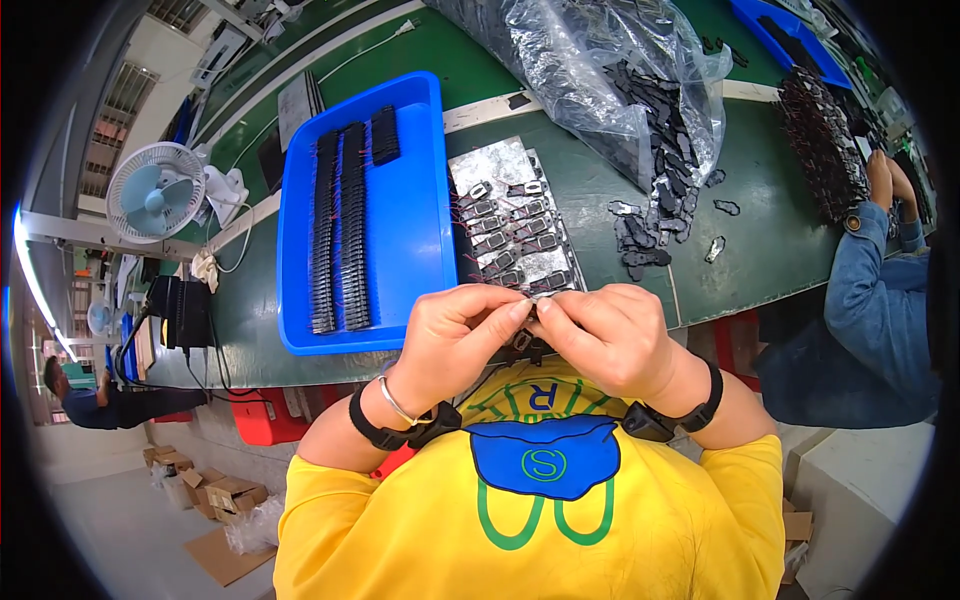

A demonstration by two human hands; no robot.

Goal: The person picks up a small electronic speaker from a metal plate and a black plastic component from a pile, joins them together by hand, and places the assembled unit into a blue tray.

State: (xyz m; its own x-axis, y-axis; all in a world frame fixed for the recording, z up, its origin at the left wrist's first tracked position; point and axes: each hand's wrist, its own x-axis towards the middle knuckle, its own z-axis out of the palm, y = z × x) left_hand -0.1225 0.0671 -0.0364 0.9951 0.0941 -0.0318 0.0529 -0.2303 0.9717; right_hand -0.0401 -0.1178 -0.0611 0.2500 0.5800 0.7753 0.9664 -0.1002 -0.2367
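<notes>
My left hand [448, 335] and my right hand [615, 335] meet at the near edge of a silver metal plate [495, 165]. Thumb and forefinger of each are pinched together, their tips almost touching. Whatever sits between the fingertips is too small and covered to name. Several small black parts with thin red wires [533, 226] lie in two columns on the plate, just beyond my fingers. Left of the plate is a blue tray [408, 235], in which similar black parts [352, 230] stand packed in long rows, with a shorter row beside them.
A clear plastic bag [580, 85] spills flat black pieces [672, 150] onto the green table [770, 245]. A white fan [155, 192] stands at the left. At the right, a co-worker's hands [885, 178] are beside a heap of wired parts [822, 145]. Red stools [268, 417] are below.
</notes>
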